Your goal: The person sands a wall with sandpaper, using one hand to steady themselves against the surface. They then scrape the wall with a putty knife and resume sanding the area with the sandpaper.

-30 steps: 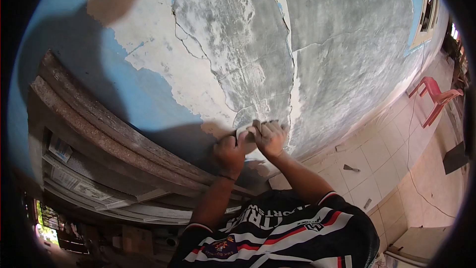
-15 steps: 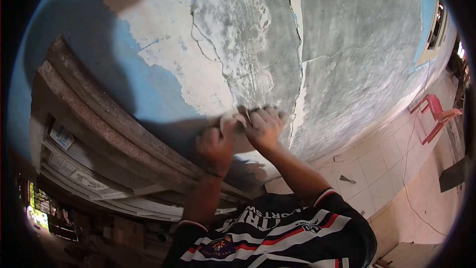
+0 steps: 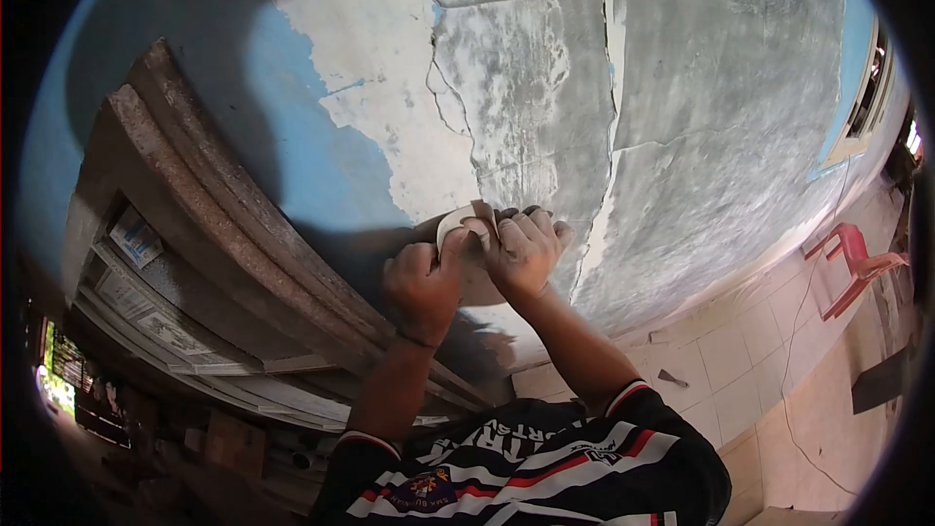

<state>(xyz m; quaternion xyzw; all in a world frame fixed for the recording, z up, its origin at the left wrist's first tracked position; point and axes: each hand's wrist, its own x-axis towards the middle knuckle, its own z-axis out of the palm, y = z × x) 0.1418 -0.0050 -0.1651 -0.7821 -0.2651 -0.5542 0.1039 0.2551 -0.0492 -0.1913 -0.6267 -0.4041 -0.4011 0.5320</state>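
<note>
Between my two hands is a curled piece of sandpaper (image 3: 454,221), pale on one face and brown on the other. My left hand (image 3: 421,282) is closed, its thumb and bent fingers pinching the left side of the sheet. Close beside it, my right hand (image 3: 527,251) grips the right side, fingers curled with the knuckles up. Both hands are in front of the wall (image 3: 506,97), which has blue paint, pale patches, grey plaster and long cracks. Whether the sheet touches the wall I cannot tell.
A wooden frame with mouldings (image 3: 229,185) leans along the left. On the tiled floor (image 3: 726,356) to the right lie a scraper (image 3: 672,378) and a thin cable (image 3: 787,370). A red plastic chair (image 3: 853,268) is farther right, below a window (image 3: 867,97).
The view has shifted, so the wall appears farther right. My hands stay close together on the sandpaper, and its pale curl shows more plainly now.
</note>
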